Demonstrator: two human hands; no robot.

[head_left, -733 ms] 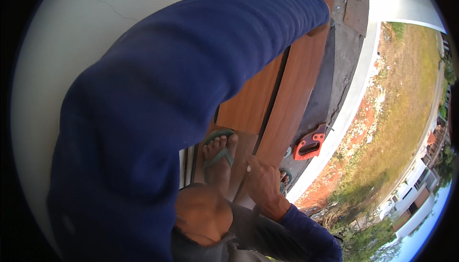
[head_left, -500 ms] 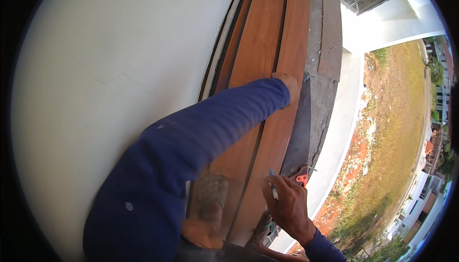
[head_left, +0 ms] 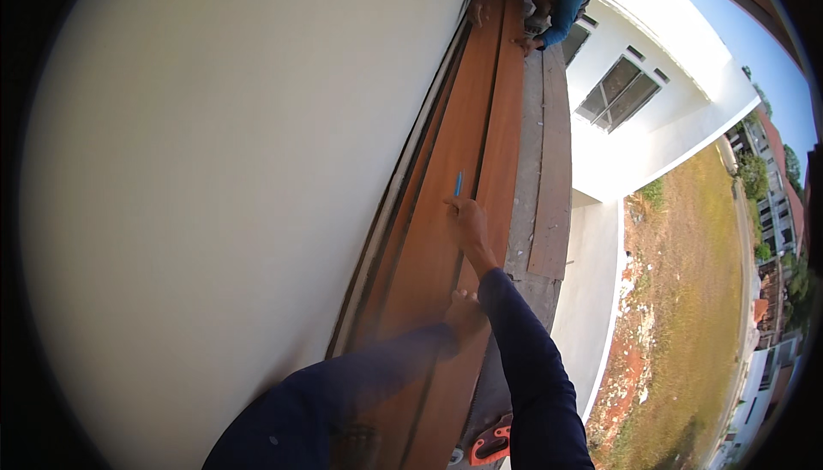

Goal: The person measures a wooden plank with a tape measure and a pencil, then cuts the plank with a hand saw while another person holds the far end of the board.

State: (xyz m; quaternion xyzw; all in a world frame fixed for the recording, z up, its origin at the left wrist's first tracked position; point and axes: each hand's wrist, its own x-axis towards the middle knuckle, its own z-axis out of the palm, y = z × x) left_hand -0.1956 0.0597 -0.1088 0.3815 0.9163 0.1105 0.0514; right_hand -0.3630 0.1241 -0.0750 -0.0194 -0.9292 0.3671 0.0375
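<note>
Long reddish-brown wooden planks (head_left: 446, 161) run away from me beside the wall. My left hand (head_left: 465, 309) lies on the narrower right plank (head_left: 495, 153), its fingers curled at the edge by the dark gap. Farther along, my right hand (head_left: 470, 228) grips a slim blue pen (head_left: 459, 184), which points away from me over the planks. The right forearm passes just right of the left hand. By the near right edge of the planks lies a hand saw with an orange-and-black handle (head_left: 492, 441); its blade is mostly hidden.
At the far end a co-worker in a blue sleeve (head_left: 561, 20) leans over, with hands at both sides of the planks. A white wall (head_left: 214, 170) rises on the left. A weathered board (head_left: 550, 187) lies on the grey ledge to the right, above grassy ground (head_left: 694, 299).
My right hand has moved far forward with the pen, past my left hand. The view has shifted, bringing the co-worker into sight. My left hand stays on the plank.
</note>
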